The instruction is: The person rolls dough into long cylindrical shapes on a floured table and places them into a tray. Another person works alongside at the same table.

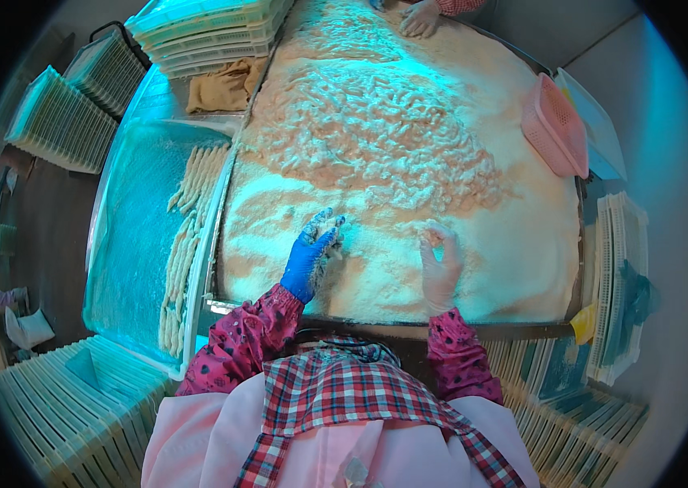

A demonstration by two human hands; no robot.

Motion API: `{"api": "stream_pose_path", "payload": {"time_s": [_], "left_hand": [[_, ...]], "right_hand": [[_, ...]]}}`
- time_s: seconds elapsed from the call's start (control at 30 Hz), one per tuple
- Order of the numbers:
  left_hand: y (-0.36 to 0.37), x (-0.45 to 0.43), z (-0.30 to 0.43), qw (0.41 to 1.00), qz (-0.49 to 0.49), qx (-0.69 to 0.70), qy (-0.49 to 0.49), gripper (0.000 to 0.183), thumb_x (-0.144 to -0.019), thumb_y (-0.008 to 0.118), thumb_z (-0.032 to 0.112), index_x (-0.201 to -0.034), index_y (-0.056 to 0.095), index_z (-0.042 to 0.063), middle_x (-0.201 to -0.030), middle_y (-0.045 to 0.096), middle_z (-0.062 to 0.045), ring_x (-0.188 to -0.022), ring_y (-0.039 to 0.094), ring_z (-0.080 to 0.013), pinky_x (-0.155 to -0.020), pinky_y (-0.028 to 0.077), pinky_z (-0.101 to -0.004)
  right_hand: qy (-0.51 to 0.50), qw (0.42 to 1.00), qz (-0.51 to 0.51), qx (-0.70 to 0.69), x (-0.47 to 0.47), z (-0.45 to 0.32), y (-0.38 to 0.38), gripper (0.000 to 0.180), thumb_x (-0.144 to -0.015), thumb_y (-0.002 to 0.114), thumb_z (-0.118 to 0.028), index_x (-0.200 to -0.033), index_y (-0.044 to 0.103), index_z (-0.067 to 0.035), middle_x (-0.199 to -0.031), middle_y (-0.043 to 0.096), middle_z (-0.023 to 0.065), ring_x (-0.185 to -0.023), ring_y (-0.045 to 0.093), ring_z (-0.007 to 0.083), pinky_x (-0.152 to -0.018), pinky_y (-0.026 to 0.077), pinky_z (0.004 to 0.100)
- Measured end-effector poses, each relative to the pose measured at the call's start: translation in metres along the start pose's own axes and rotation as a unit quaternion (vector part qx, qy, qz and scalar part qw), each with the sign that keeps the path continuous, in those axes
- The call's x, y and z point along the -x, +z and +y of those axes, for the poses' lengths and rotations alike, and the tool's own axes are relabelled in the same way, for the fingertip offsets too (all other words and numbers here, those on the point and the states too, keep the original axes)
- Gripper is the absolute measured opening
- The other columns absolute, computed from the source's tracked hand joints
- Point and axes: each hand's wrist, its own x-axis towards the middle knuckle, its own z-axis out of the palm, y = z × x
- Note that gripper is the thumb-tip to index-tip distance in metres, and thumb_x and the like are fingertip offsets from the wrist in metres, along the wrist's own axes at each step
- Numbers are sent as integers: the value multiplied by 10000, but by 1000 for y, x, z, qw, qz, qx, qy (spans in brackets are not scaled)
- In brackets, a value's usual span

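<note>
My left hand (315, 253), in a blue glove caked with crumbs, has its fingers curled around a crumb-coated strip at the near part of the breading table. To its right, my right hand (440, 262), in a pale translucent glove, pinches the end of a coated piece (426, 229) between thumb and fingers. Both hands are over a thick bed of pale crumbs (508, 262). Beyond them lies a large heap of coated strips (374, 134). On the left, a tray with a blue-green mesh liner (130, 244) holds rows of coated strips (179, 280) along its right side.
Stacked white trays (209, 36) and a brown cloth (225, 85) are at the upper left. A pink plastic basket (554, 125) rests on the right edge. Tray stacks (75, 402) flank me below. A co-worker's gloved hand (420, 18) is at the far end.
</note>
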Motion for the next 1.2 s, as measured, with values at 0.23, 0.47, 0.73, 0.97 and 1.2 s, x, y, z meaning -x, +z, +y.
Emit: {"api": "stream_pose_path", "payload": {"time_s": [0.23, 0.47, 0.73, 0.97, 1.2], "left_hand": [[-15, 3, -2, 995, 24, 95, -35, 438, -936, 479, 280, -1330, 395, 108, -1251, 520, -21, -893, 505, -119, -801, 417, -273], [11, 1, -26, 974, -29, 220, -34, 510, -950, 435, 330, -1387, 302, 103, -1359, 408, -73, -1137, 449, -219, -964, 366, -368], [11, -48, -85, 937, -123, 310, 103, 501, -967, 383, 241, -1403, 235, 45, -1413, 307, -135, -1280, 333, -232, -1074, 253, -348], [43, 1, -56, 968, -156, 81, 178, 564, -974, 335, 273, -1432, 126, 18, -1497, 135, -120, -1375, 135, -227, -1108, 120, -334], [51, 22, 3, 924, -232, -54, 299, 743, -915, 404, 464, -1436, 115, 21, -1506, 65, -140, -1388, 73, -262, -1112, 44, -393]], "right_hand": [[47, 978, -191, 61, 11, 30, -16, 267, -754, 657, -147, -1014, 631, -88, -921, 621, 101, -871, 574, 293, -803, 445, 373], [370, 875, -134, -282, 6, 20, 24, 374, -852, 612, -207, -1157, 546, -1, -1111, 588, 90, -983, 556, 246, -845, 442, 353], [-20, 981, -150, -118, 29, -91, 40, 475, -951, 397, -316, -1304, 427, -1, -1337, 435, 161, -1271, 357, 326, -1053, 266, 405], [-87, 980, -151, -96, 0, -101, 56, 735, -934, 168, -529, -1423, 120, 18, -1462, 127, 250, -1368, 96, 379, -1099, 134, 418], [-108, 982, -68, -139, 6, -96, 73, 847, -883, 121, -635, -1430, 93, 11, -1478, 49, 244, -1369, 45, 407, -1087, 121, 480]]}}
